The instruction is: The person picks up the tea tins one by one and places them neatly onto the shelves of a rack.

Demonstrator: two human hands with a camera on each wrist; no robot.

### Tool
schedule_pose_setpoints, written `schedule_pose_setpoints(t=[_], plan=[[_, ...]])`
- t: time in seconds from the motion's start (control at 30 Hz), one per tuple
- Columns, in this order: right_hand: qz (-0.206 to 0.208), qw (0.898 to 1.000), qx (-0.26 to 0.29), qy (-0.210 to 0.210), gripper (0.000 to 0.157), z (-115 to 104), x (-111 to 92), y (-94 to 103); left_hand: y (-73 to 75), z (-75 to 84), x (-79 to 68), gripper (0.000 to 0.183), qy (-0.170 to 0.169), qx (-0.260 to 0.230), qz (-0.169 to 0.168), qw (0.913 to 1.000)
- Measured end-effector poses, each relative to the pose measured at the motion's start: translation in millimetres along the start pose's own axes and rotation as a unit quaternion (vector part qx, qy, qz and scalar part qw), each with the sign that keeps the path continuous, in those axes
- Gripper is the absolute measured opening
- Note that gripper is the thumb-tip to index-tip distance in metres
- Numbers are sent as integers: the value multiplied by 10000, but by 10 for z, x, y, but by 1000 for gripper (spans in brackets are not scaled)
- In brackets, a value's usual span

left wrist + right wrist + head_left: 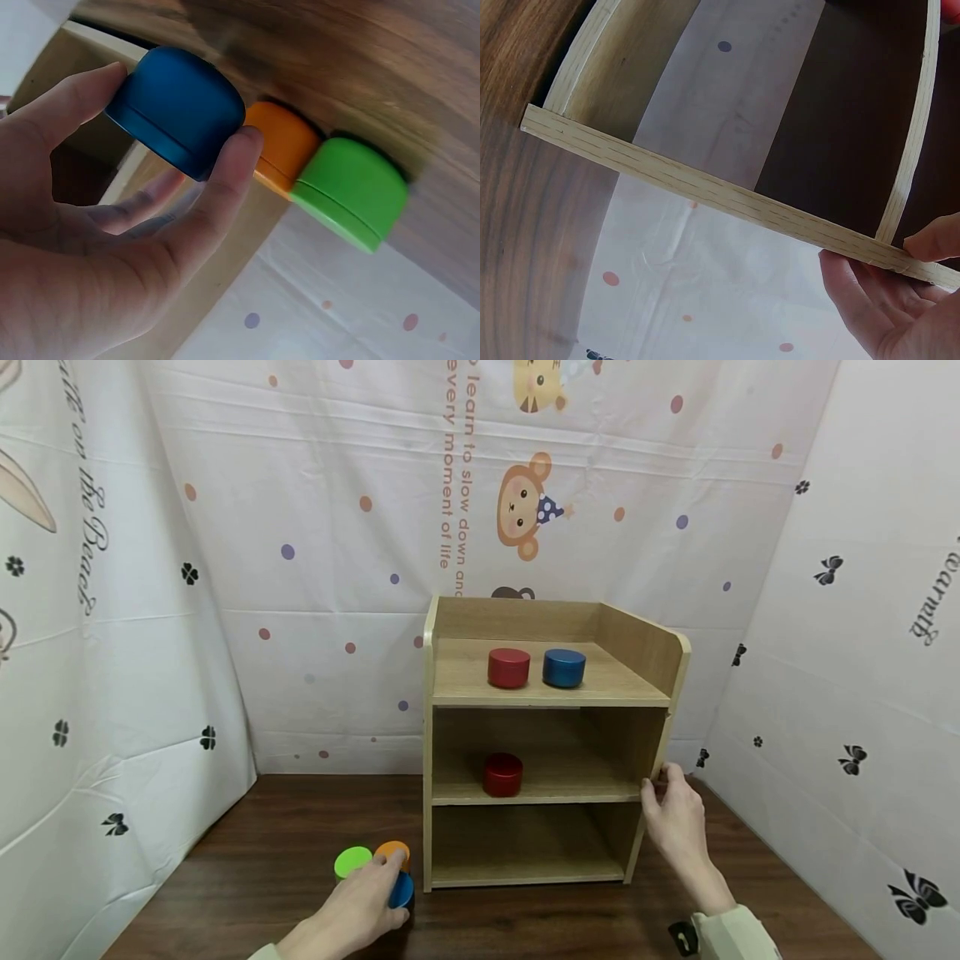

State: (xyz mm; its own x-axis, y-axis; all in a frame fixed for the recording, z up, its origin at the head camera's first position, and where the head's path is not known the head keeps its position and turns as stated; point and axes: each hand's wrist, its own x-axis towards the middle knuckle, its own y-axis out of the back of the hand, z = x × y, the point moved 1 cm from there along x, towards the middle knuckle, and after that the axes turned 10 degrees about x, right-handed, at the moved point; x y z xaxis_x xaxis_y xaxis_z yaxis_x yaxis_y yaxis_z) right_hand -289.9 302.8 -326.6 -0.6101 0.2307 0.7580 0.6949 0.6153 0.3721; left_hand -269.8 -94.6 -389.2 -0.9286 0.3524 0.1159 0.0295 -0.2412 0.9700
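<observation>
At the lower left of the head view my left hand [352, 906] pinches a small blue round tin [180, 105] between thumb and fingers. Right behind that tin stand an orange round tin [392, 850] and a green one [352, 860], side by side on the table. My right hand [678, 822] grips the right side panel of a small wooden shelf [525, 882], near its middle board. In the right wrist view, the thumb lies inside the panel's front edge [705, 191] and the fingers are outside.
On the shelf's top board sit a red round tin [508, 668] and a blue round tin [564, 668]. Another red tin [502, 775] is on the middle board. A dark wood table [285, 827] lies underneath, with printed cloth [322, 635] behind and on both sides.
</observation>
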Motion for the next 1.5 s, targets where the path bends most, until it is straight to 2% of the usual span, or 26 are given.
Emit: schedule_pose_setpoints(t=[0.27, 0.43, 0.77, 1.13, 1.5], plan=[[-4, 10000, -11, 5, 19, -5, 1, 6, 67, 135, -23, 48, -232, -65, -131, 9996], [13, 10000, -9, 22, 19, -4, 2, 6, 119, 227, -21, 55, -394, -57, -205, 9990], [-19, 10000, -9, -6, 20, 1, 10, 5, 236, 407, 17, 48, -777, 34, 53, 9970], [-30, 10000, 12, -54, 20, -4, 12, 3, 457, 640, 80, 50, -1136, 289, 297, 9927], [-34, 10000, 20, -61, 20, -1, 6, -1, 575, 828, 121, 48, -1225, 400, 370, 9910]])
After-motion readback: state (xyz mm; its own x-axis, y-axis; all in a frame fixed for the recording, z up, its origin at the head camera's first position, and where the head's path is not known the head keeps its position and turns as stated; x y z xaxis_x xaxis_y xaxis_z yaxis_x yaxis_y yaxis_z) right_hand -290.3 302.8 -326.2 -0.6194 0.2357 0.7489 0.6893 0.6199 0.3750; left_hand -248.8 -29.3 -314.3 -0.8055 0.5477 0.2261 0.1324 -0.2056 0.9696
